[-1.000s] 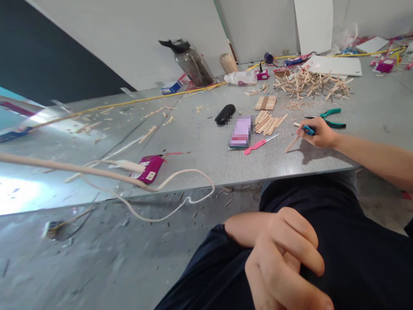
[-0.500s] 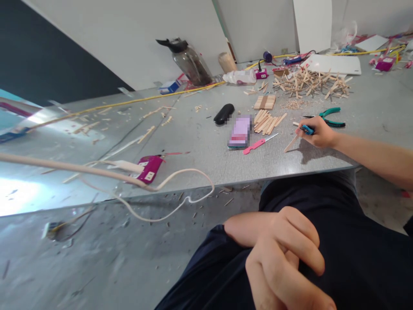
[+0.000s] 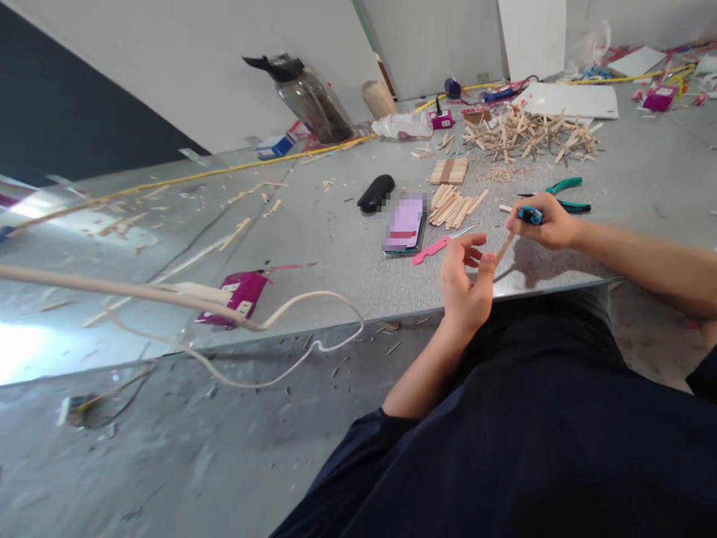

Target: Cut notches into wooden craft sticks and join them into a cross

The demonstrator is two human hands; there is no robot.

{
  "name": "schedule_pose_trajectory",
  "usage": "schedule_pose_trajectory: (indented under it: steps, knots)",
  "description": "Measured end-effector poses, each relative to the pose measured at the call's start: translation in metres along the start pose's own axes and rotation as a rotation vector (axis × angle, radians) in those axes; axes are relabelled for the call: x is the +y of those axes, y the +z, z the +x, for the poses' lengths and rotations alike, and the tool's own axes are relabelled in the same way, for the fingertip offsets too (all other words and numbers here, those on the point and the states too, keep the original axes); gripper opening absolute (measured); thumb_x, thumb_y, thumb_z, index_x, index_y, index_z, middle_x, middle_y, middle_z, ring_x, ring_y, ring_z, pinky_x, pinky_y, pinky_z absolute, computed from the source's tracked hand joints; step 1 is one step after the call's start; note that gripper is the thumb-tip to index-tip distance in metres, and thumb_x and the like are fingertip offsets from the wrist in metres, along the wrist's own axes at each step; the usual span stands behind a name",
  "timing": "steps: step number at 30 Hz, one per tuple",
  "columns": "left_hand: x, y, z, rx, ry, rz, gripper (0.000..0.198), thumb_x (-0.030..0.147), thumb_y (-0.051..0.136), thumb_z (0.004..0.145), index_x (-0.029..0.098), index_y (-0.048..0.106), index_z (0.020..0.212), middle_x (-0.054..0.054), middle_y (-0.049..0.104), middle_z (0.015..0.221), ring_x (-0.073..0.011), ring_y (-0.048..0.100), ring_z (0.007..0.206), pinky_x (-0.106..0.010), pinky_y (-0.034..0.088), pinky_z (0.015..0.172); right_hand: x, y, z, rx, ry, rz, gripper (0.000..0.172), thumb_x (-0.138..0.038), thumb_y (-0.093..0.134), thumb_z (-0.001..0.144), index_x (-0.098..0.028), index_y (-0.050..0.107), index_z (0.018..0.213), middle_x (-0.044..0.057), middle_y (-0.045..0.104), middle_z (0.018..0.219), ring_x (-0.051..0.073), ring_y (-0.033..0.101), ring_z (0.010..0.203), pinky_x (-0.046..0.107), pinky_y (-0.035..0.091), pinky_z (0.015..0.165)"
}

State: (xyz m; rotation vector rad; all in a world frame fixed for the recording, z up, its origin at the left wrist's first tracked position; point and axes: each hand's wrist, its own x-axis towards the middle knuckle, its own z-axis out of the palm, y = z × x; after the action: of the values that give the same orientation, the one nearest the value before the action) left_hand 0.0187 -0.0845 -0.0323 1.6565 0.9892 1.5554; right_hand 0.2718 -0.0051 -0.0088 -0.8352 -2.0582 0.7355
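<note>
No word, brand or number can be read — the phone screen is blurred

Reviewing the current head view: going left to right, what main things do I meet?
Purple socket block, dark water bottle, black case, phone, pink-handled tool, left hand, wooden stick, right hand.

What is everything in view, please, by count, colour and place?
table: one, grey, centre
phone: one, purple, centre
case: one, black, beside phone
tool: one, pink, beside phone
loose sticks: many, tan, beside phone
stick bundle: one, tan, beyond phone
stick pile: one, tan, back
pliers: one, green, right
flask: one, dark, back
bottle: one, clear, back
carton: one, blue, back
blocks: three, purple, left and back
cable: one, white, left
handle: one, blue, in right hand
held stick: one, tan, below handle
left hand: one, bare, front
right hand: one, bare, right
</note>
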Motion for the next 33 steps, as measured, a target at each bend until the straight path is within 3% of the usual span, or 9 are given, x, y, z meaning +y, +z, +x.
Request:
schedule_pose_trajectory:
  steps: [4,10,14,17,20,26,33]
  knots:
    - [-0.005,0.001,0.007,-0.255,-0.311,-0.098,0.037,0.052,0.095,0.097,0.02,0.087,0.112,-0.005,0.085,0.09,-0.0147,0.071,0.071,-0.029,0.057,0.067,-0.006,-0.001,0.0,-0.002,-0.006,0.035,0.068,-0.084,0.086,0.105,-0.024,0.065,0.081,-0.005,0.055,0.071,0.014,0.048,0.07,0.036,0.041,0.069]
    - [0.006,0.005,0.014,-0.455,-0.409,-0.204,0.037,0.051,0.103,0.087,0.018,0.086,0.089,-0.003,0.083,0.076,-0.0102,0.063,0.058,-0.024,0.048,0.055,-0.012,0.004,0.001,0.096,0.058,0.096,0.069,-0.09,0.086,0.102,-0.026,0.067,0.085,-0.005,0.052,0.068,0.015,0.04,0.066,0.038,0.037,0.065]
    - [0.012,0.01,0.017,-0.415,-0.422,-0.316,0.041,0.053,0.103,0.089,0.018,0.082,0.083,-0.001,0.08,0.07,-0.0065,0.057,0.049,-0.023,0.045,0.05,-0.012,0.005,0.002,0.121,0.027,0.188,0.08,-0.103,0.07,0.103,-0.029,0.056,0.08,-0.004,0.05,0.066,0.016,0.041,0.062,0.039,0.036,0.062]
    - [0.015,0.013,0.016,-0.391,-0.436,-0.45,0.045,0.058,0.106,0.088,0.02,0.082,0.09,0.002,0.076,0.066,-0.0073,0.058,0.048,-0.023,0.049,0.05,-0.01,0.001,0.0,0.095,-0.021,0.081,0.082,-0.106,0.066,0.104,-0.029,0.053,0.078,-0.003,0.048,0.067,0.017,0.04,0.064,0.041,0.035,0.065]
    - [0.017,0.016,0.015,-0.408,-0.437,-0.526,0.055,0.068,0.109,0.086,0.022,0.079,0.097,0.003,0.073,0.065,-0.009,0.06,0.048,-0.024,0.051,0.05,-0.007,-0.004,0.0,0.009,-0.091,-0.085,0.074,-0.095,0.075,0.107,-0.028,0.058,0.08,-0.003,0.052,0.07,0.016,0.04,0.067,0.04,0.036,0.07]
    - [0.01,0.024,0.014,-0.334,-0.369,-0.517,0.073,0.095,0.094,0.088,0.027,0.068,0.086,0.008,0.054,0.052,-0.0086,0.044,0.043,-0.025,0.037,0.044,-0.005,-0.005,0.001,-0.13,-0.064,-0.249,0.044,-0.064,0.088,0.101,-0.028,0.066,0.088,0.001,0.064,0.08,0.02,0.052,0.075,0.04,0.041,0.079]
    - [0.005,0.023,0.01,-0.374,-0.352,-0.537,0.073,0.097,0.09,0.091,0.028,0.068,0.097,0.006,0.064,0.059,-0.013,0.059,0.047,-0.029,0.051,0.051,-0.008,-0.006,-0.001,-0.169,0.015,-0.347,0.03,-0.03,0.089,0.096,-0.027,0.061,0.086,0.0,0.065,0.081,0.019,0.055,0.075,0.04,0.04,0.08]
